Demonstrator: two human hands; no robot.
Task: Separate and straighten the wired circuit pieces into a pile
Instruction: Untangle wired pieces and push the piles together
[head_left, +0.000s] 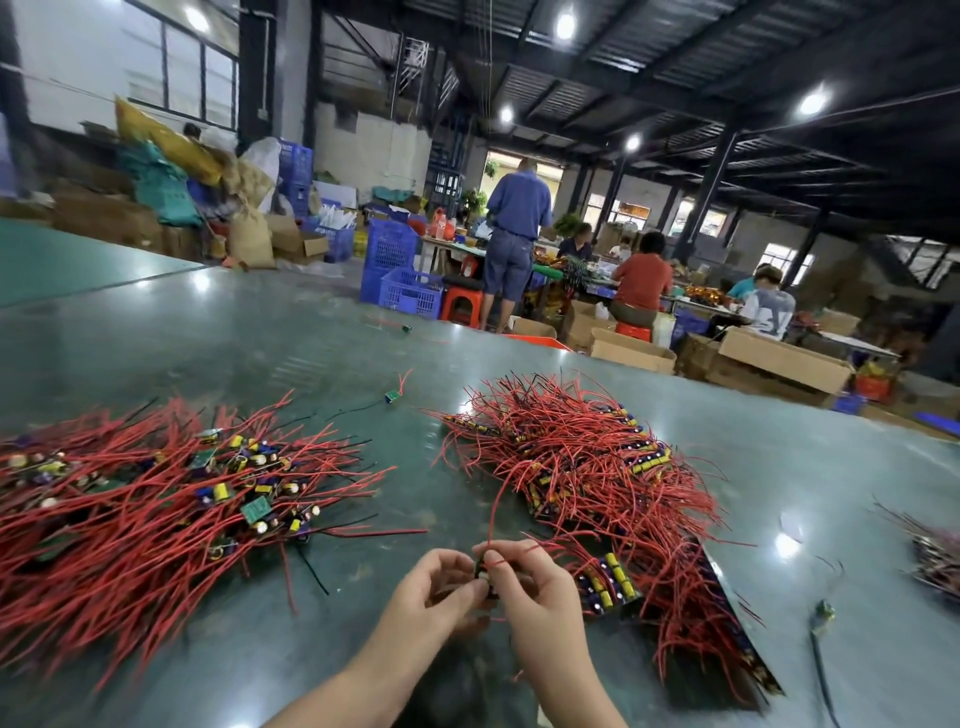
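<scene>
1. Left hand and right hand meeting low in the middle of the view, above the green table, fingertips nearly touching.
2. Both pinching one small circuit piece between them, fingers curled round it; piece mostly hidden by the fingers, only a dark sliver showing.
3. Long red wire rising from the held piece, bending up and away toward the right-hand heap.
4. Tangled heap just right of the hands: red wires crossing every way, yellow and purple capacitors showing among them, some boards lined up in rows near the right hand.
5. Sorted pile well to the left of the hands: red wires lying roughly parallel, fanned out to left and right, green boards and capacitors bunched along the middle.
6. Lone wired piece lying on bare table between and beyond the two heaps, another stray piece farther back.
7. Third small bundle at the right edge, cut off by the frame.
8. Dark cable with a small end part lying near the right front.
9. Beyond the table: blue crates, cardboard boxes, red stools, several people at other benches.
</scene>
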